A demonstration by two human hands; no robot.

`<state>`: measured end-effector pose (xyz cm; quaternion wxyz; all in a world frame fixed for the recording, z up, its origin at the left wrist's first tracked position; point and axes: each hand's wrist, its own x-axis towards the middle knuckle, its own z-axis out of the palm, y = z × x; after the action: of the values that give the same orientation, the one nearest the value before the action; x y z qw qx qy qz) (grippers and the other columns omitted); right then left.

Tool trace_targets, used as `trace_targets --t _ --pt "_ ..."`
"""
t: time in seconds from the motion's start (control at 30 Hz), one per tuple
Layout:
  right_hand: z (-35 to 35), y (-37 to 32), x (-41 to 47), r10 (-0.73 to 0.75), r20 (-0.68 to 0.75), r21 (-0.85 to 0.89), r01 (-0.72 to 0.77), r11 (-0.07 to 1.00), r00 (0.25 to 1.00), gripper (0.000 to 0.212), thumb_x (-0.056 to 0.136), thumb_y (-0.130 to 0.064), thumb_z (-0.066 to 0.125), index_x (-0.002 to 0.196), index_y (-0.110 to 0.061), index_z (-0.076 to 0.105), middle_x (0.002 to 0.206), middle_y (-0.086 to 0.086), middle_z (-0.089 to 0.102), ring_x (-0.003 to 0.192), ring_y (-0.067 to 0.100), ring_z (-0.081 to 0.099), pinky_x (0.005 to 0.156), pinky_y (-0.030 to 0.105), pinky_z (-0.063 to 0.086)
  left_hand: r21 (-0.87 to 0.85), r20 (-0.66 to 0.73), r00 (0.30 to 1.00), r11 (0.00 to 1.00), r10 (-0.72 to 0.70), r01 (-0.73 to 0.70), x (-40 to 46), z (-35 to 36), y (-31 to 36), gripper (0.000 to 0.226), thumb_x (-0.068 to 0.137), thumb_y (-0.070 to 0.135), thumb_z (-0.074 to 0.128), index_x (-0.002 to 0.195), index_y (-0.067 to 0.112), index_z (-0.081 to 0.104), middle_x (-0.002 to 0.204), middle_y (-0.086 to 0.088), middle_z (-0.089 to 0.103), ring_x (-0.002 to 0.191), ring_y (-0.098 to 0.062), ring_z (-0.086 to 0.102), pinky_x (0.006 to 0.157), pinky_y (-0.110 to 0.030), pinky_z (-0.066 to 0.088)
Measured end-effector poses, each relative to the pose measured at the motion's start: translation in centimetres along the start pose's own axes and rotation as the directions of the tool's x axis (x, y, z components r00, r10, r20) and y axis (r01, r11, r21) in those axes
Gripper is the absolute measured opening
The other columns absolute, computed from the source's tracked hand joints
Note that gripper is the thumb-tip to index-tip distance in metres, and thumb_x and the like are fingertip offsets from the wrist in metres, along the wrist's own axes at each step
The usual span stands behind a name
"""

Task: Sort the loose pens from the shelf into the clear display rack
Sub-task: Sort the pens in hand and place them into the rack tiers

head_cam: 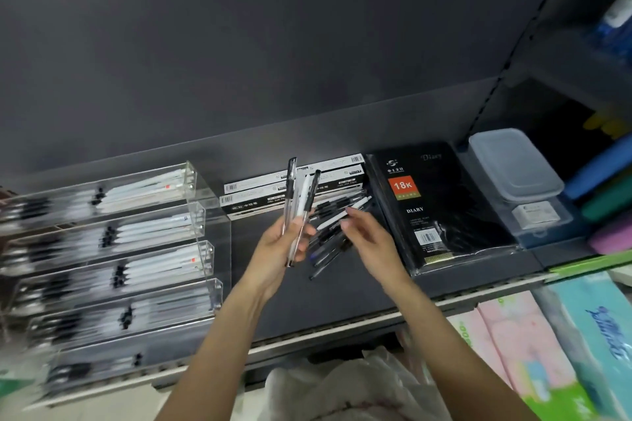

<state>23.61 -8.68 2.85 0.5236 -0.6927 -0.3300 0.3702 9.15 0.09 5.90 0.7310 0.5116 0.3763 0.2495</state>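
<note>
Left hand (285, 243) gripping three upright pens (301, 205), right hand (367, 236) relaxed, fingers spread over loose pens (328, 243) on shelf (342, 297), clear display rack (113, 249) at left.

We see a bare strip of dark shelf (342, 304) along the front edge, between the clear display rack (113, 270) on the left and the wrapped diary (441, 208) on the right, and a hand could pass there. Farther back the way is taken up by the pile of loose pens (337, 225), with flat pen boxes (294, 188) lying just behind it against the back wall. Our left hand (284, 243), holding a few pens upright, and our right hand (369, 236) over the pile fill the middle of that gap, while a lidded plastic box (513, 164) closes off the far right.
</note>
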Motion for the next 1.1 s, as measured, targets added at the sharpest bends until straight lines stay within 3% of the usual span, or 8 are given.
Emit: trace_targets --t 0.07,0.13,0.23,0.33,0.47,0.7,0.97,1.1 --pt "-0.5 -3.0 0.2 -0.004 0.062 0.137 -0.005 0.99 0.998 0.02 0.091 -0.025 0.058 0.11 -0.031 0.062 0.111 -0.005 0.067 0.104 0.008 0.059 0.087 0.018 0.043 0.03 -0.006 1.0 0.999 0.026 -0.026 -0.6 0.6 0.1 0.023 0.099 0.019 0.043 0.115 0.012 0.057 0.07 0.009 0.064 0.051 -0.002 0.044 0.048 -0.015 0.037" --pt "-0.8 -5.5 0.4 -0.084 0.112 0.139 0.068 0.988 0.99 0.019 0.09 -0.019 0.061 0.109 -0.024 0.064 0.103 -0.006 0.067 0.095 0.002 0.06 0.084 0.012 0.045 0.057 -0.001 0.999 0.998 0.04 -0.04 -1.2 1.1 0.3 0.019 0.099 0.019 0.043 0.111 0.017 0.058 0.072 0.007 0.064 0.052 -0.003 0.047 0.047 -0.017 0.04" --pt "-0.7 -7.8 0.7 -0.13 0.134 0.125 0.113 0.986 0.982 0.018 0.088 -0.01 0.063 0.106 -0.01 0.064 0.087 -0.004 0.063 0.068 -0.009 0.057 0.063 0.008 0.044 0.036 0.031 0.998 0.998 0.057 -0.058 -2.1 1.5 0.4 0.021 0.099 0.019 0.042 0.114 0.016 0.056 0.074 0.007 0.064 0.053 -0.005 0.048 0.046 -0.019 0.042" --pt "-0.8 -8.6 1.0 -0.134 0.162 0.092 0.121 0.988 0.978 0.018 0.086 -0.002 0.063 0.104 0.002 0.062 0.077 0.0 0.058 0.052 -0.006 0.051 0.051 0.01 0.039 -0.024 0.068 0.996 0.998 0.053 -0.051 -3.0 1.4 0.6 0.023 0.099 0.019 0.041 0.115 0.012 0.055 0.078 0.006 0.066 0.054 -0.007 0.052 0.049 -0.021 0.048" --pt "-0.5 -8.8 1.1 -0.08 0.265 0.015 0.079 0.997 0.961 0.008 0.086 -0.003 0.063 0.088 -0.011 0.062 0.074 -0.002 0.056 0.055 -0.002 0.049 0.049 0.016 0.038 -0.063 0.084 0.995 0.997 0.058 -0.053 -3.9 1.1 0.4 0.024 0.099 0.018 0.04 0.117 0.01 0.054 0.084 0.003 0.069 0.056 -0.009 0.057 0.057 -0.025 0.053" --pt "0.7 -9.2 1.6 -0.099 0.361 -0.04 0.121 0.992 0.927 0.014 0.083 -0.011 0.069 0.096 -0.007 0.065 0.06 0.0 0.049 0.043 0.008 0.035 0.041 0.021 0.028 -0.084 0.059 0.996 0.994 0.071 -0.066 -4.9 1.2 -0.9 0.017 0.1 0.015 0.038 0.091 0.008 0.051 0.065 0.008 0.06 0.049 -0.003 0.045 0.044 -0.016 0.036" --pt "2.4 -8.9 3.2 0.002 0.42 -0.136 0.061 0.989 0.908 0.016 0.085 -0.012 0.067 0.097 -0.001 0.064 0.062 0.003 0.051 0.042 0.005 0.039 0.04 0.016 0.029 -0.215 0.091 0.994 0.973 -0.06 0.078 -5.5 -0.2 -2.2 0.029 0.097 0.02 0.043 0.116 0.004 0.057 0.075 0.007 0.064 0.059 -0.007 0.051 0.052 -0.021 0.045" --pt "3.1 -8.8 3.9 0.025 0.475 -0.18 0.07 0.981 0.88 0.016 0.086 -0.013 0.066 0.097 -0.002 0.066 0.063 -0.008 0.06 0.043 0.005 0.044 0.043 0.015 0.037 -0.376 0.115 0.989 0.917 -0.095 0.132 -5.5 -0.5 -2.8 0.038 0.091 0.024 0.048 0.125 0.008 0.056 0.071 0.007 0.054 0.055 -0.005 0.041 0.048 -0.016 0.037"
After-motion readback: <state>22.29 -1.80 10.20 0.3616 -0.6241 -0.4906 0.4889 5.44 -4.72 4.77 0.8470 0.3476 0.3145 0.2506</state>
